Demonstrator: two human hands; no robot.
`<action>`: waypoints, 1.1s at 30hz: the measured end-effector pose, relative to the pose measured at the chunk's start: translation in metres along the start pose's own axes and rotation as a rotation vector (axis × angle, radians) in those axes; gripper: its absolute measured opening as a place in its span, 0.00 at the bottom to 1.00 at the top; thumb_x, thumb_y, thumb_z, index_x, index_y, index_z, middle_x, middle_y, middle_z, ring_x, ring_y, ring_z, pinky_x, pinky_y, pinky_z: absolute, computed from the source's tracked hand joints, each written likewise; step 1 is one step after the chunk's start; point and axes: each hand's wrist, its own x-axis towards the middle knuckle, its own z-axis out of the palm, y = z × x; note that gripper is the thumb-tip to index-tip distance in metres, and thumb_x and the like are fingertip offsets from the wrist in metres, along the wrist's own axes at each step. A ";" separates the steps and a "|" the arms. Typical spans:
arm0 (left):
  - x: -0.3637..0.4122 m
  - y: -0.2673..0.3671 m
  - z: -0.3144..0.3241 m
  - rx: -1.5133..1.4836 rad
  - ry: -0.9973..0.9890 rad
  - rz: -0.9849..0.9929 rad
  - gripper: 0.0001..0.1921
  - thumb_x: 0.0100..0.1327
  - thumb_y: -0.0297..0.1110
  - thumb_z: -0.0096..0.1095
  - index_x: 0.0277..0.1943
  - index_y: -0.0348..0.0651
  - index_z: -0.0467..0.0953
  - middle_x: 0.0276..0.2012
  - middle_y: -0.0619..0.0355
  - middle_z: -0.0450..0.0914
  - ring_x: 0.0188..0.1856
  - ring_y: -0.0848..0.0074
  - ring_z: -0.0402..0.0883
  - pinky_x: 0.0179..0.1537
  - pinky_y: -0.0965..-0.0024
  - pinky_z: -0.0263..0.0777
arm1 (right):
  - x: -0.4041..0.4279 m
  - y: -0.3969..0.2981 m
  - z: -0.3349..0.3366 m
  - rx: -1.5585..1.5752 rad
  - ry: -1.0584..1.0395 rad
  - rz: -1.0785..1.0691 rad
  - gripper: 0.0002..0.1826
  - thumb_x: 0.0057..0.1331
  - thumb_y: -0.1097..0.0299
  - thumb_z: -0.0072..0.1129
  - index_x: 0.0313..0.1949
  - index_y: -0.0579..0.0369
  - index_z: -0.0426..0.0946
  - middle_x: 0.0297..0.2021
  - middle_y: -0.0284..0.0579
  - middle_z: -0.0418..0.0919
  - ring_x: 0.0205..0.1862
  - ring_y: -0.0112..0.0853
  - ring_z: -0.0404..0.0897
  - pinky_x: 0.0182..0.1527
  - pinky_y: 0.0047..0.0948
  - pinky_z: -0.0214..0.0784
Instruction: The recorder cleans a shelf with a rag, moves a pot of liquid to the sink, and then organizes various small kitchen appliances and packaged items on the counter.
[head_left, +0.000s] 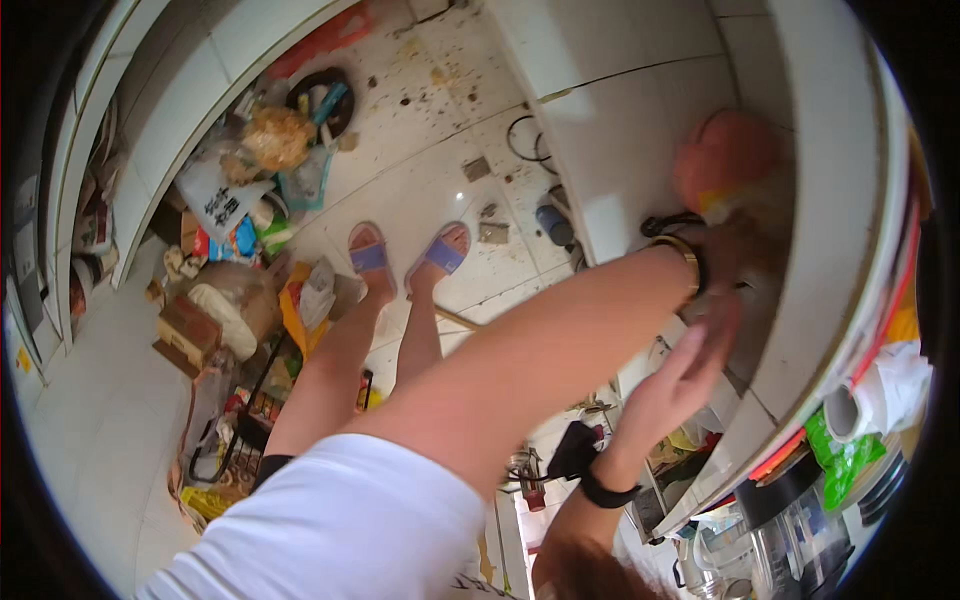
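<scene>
My left arm reaches across to the right, into a shaded recess below the shelf. My left hand (726, 251) is dark and blurred there, past a gold bracelet and a black band (694, 271). Just beyond it is a reddish, rounded thing (724, 157), perhaps a bag, with a yellow patch at its lower side. Whether the hand grips anything cannot be made out. My right hand (686, 375), blurred, is raised close to the left wrist with thumb and fingers apart and nothing visible in it. A black band (611, 487) circles the right wrist.
Bags and packets (225, 195) are heaped along the left wall, beside a cardboard box (187, 330). Dirt and scraps dot the tiled floor (420, 172) around my purple sandals (442, 255). A paper roll (847, 412), a green packet (844, 457) and clear containers (787, 547) crowd the right.
</scene>
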 end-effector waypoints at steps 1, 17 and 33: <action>-0.010 -0.004 -0.002 -0.095 -0.031 -0.062 0.30 0.46 0.34 0.65 0.57 0.42 0.75 0.66 0.48 0.63 0.71 0.56 0.53 0.71 0.53 0.46 | -0.009 0.001 -0.003 0.122 -0.041 0.026 0.21 0.73 0.74 0.38 0.64 0.71 0.60 0.64 0.60 0.63 0.66 0.43 0.64 0.68 0.38 0.55; -0.174 0.217 -0.124 -0.069 0.374 -0.256 0.25 0.56 0.16 0.57 0.59 0.34 0.70 0.45 0.48 0.77 0.44 0.67 0.80 0.44 0.70 0.75 | 0.097 -0.132 -0.118 -0.230 0.138 -0.473 0.16 0.62 0.78 0.56 0.50 0.67 0.73 0.52 0.55 0.71 0.54 0.49 0.70 0.58 0.42 0.61; 0.028 0.239 -0.228 0.360 0.309 -0.267 0.31 0.57 0.31 0.65 0.64 0.35 0.64 0.58 0.38 0.70 0.56 0.51 0.74 0.54 0.60 0.72 | 0.173 -0.116 -0.133 -0.253 0.145 -0.398 0.21 0.59 0.81 0.50 0.54 0.63 0.73 0.54 0.69 0.71 0.55 0.57 0.72 0.56 0.45 0.66</action>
